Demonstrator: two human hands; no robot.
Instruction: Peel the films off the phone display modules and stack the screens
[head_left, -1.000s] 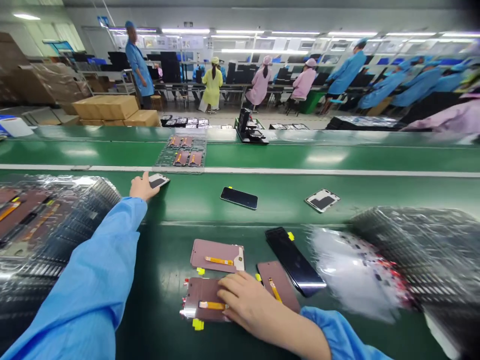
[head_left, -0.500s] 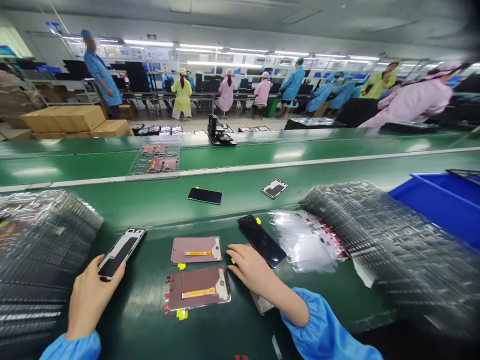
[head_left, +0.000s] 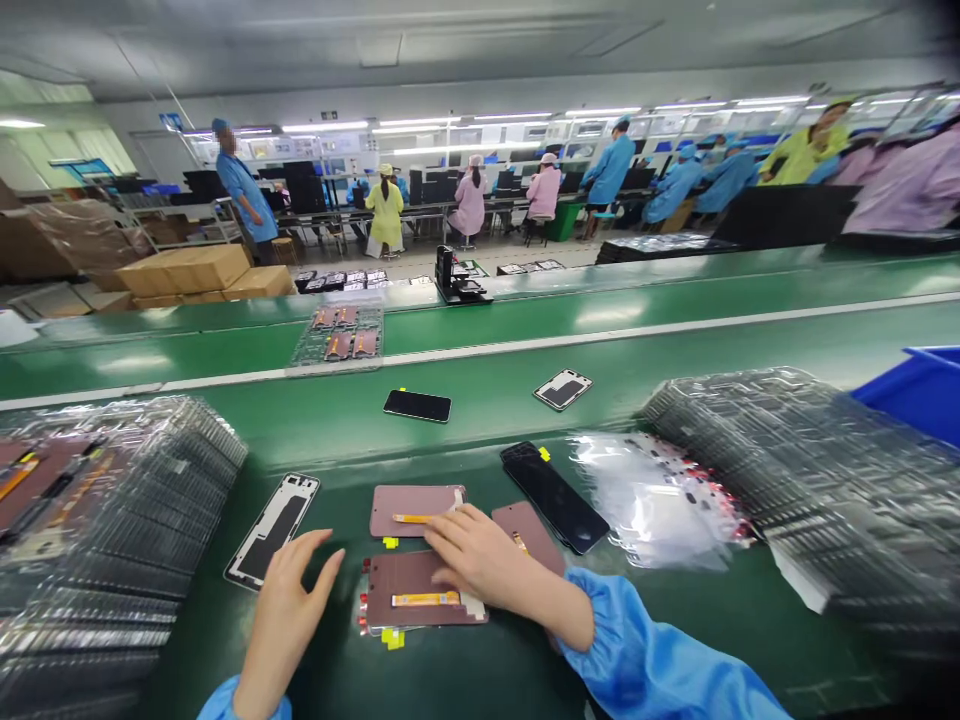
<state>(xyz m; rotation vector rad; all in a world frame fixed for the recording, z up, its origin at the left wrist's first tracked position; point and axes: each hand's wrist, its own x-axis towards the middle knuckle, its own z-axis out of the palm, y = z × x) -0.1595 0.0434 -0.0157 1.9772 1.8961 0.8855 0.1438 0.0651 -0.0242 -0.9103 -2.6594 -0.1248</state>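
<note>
My left hand (head_left: 289,600) lies open on the green bench, its fingertips just right of a white-edged phone frame (head_left: 271,528) that rests flat. My right hand (head_left: 480,565) is spread over the right end of the nearest pink display panel (head_left: 409,600), which carries an orange flex strip and red and yellow tabs. A second pink panel (head_left: 412,508) lies just behind it, and a third (head_left: 525,528) pokes out beside my right hand. A black screen (head_left: 555,495) with a yellow tab lies to the right.
Stacks of clear plastic trays stand at the left (head_left: 97,520) and right (head_left: 795,450). Loose clear films (head_left: 652,495) lie beside the black screen. On the belt sit a black phone (head_left: 417,405), a frame (head_left: 562,389) and a tray of panels (head_left: 341,335). A blue bin (head_left: 919,390) is far right. People work beyond.
My left hand carried the phone frame back from the belt, laid it on the bench and let go. My right hand shifted from beside the black screen onto the nearest pink panel.
</note>
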